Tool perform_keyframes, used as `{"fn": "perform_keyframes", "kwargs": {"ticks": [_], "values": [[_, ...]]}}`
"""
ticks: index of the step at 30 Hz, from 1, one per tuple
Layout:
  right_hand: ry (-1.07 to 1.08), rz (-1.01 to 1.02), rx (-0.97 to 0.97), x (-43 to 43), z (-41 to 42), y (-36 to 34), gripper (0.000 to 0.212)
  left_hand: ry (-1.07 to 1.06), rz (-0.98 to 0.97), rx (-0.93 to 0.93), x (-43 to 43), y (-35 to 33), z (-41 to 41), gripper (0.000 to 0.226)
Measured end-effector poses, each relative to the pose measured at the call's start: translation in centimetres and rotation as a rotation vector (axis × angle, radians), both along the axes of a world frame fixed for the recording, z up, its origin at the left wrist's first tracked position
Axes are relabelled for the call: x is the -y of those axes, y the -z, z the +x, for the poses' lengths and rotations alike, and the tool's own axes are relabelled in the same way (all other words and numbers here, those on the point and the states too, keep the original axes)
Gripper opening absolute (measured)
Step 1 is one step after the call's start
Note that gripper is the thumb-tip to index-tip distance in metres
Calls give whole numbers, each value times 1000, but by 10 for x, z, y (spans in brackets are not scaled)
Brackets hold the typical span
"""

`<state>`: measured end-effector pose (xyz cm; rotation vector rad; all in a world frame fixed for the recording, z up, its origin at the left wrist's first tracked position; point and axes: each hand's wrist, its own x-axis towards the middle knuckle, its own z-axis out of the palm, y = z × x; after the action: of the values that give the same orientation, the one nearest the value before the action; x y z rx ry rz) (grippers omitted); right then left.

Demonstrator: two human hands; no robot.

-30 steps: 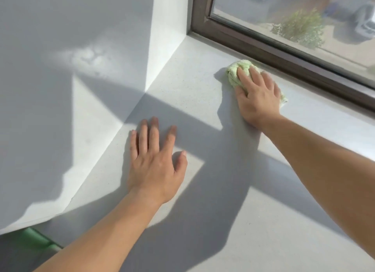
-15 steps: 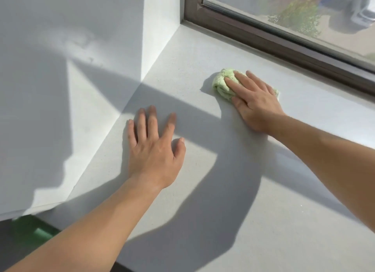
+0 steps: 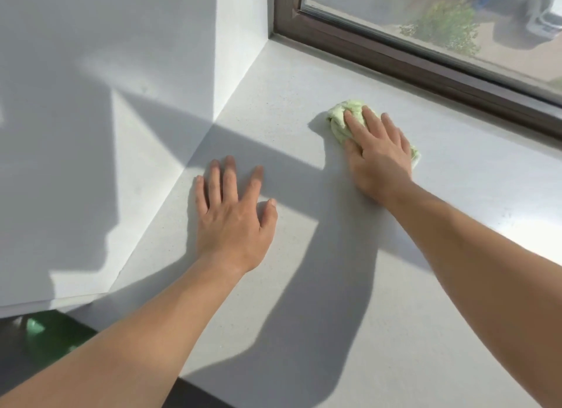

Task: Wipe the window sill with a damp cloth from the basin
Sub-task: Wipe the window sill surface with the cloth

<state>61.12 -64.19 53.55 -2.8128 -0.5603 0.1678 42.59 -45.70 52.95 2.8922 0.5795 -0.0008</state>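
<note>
Wiping under way, not finished. No telling wet parts of the window sill from dry, so no telling how much left. Green cloth bunched under the right hand, poking out past the fingertips. Pressed down with flat, straight fingers, no grabbing. Left hand flat too, fingers spread, holding nothing, leaning on the sill, apart from the cloth.

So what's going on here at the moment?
A person is wiping the window sill. The right hand presses a bunched green cloth down onto the sill with straight fingers, a little way in from the brown window frame. The left hand lies flat on the sill, nearer the side wall, holding nothing.
</note>
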Motion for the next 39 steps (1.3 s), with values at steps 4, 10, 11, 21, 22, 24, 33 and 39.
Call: {"fn": "perform_keyframes", "kwargs": {"ticks": [4, 10, 11, 21, 22, 24, 33, 39], "values": [[68, 8, 37, -37, -24, 5, 51, -29, -10, 18, -2, 0, 5, 69], [-276, -13, 10, -20, -34, 4, 47, -2, -34, 22, -11, 1, 10, 66], [-160, -16, 3, -17, -18, 3, 47, 1, -36, 20, -12, 1, 10, 65], [-369, -1, 10, -20, -102, 6, 50, 97, -223, 64, -34, -3, -11, 61], [-325, -8, 2, -17, -87, 6, 50, 97, -186, 57, -33, -4, -18, 58], [-83, -23, -25, -17, -55, 6, 51, 91, -126, 30, -29, -3, -31, 58], [-368, -37, 58, -21, -129, 12, 50, 111, -31, -8, -27, 9, -41, 65], [100, -29, -7, -21, -63, 9, 51, 106, -151, 76, -24, 8, -42, 64]]}}
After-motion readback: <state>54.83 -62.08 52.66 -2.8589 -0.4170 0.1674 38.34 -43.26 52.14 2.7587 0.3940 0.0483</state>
